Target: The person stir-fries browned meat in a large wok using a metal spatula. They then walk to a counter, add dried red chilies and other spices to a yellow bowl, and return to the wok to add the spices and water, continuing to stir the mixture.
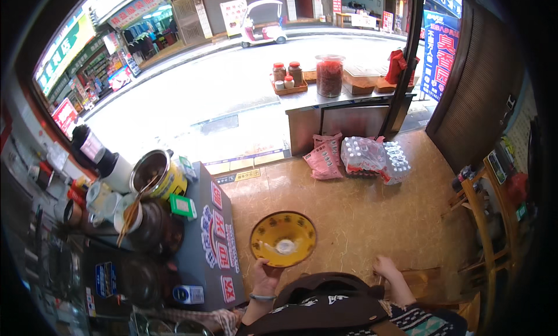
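A yellow bowl with a dark rim and a patterned inner wall (279,229) is held by its near edge in my left hand (267,277), which wears a bracelet at the wrist. The bowl's inside faces up towards me, with a pale round centre. Out to the right of my dark apron (322,310), my right hand (384,266) is closed with its fingers curled, close to a wooden piece of furniture (420,279). Whether it grips something there cannot be told.
At left, a counter (196,249) bears a large steel pot (150,172), chopsticks (130,218) and a green-framed printed code (183,206). Pink bags (324,159) and wrapped bottles (375,157) lie on the floor by a steel-topped stand (305,98). A wooden chair (484,231) stands at right.
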Motion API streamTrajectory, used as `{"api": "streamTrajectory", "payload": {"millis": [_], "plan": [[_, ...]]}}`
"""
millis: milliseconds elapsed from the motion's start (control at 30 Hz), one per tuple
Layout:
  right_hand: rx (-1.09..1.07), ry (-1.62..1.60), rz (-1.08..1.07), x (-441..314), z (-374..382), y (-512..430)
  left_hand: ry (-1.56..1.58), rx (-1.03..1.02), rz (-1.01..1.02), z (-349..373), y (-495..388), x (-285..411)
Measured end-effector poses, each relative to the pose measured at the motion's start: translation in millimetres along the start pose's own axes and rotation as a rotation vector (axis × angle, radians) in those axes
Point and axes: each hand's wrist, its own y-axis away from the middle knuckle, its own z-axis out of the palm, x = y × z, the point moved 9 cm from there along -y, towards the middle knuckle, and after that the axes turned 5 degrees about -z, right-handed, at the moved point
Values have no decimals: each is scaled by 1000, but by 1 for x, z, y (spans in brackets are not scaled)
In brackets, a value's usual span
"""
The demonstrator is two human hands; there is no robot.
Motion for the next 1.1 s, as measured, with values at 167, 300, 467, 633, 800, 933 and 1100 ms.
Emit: {"api": "streamTrajectory", "payload": {"millis": [167,300,467,633,800,933,1100], "plan": [[172,-144,-572,-245,-127,-185,109,-39,185,34,-122,107],[198,-203,-713,-380,-192,-317,13,125,361,42,-229,204],[269,-131,-753,-452,-266,-455,-22,-59,316,150,-395,283],[440,-423,-592,-445,-385,-564,-141,22,166,276,-555,316],[806,-510,-576,-403,-559,-699,-272,-295,65,405,-688,297],[818,-422,-595,-389,-674,-890,-262,-169,-111,453,-767,269],[689,204,-387,-380,-742,-1119,-491,-72,15,516,-844,280]]}}
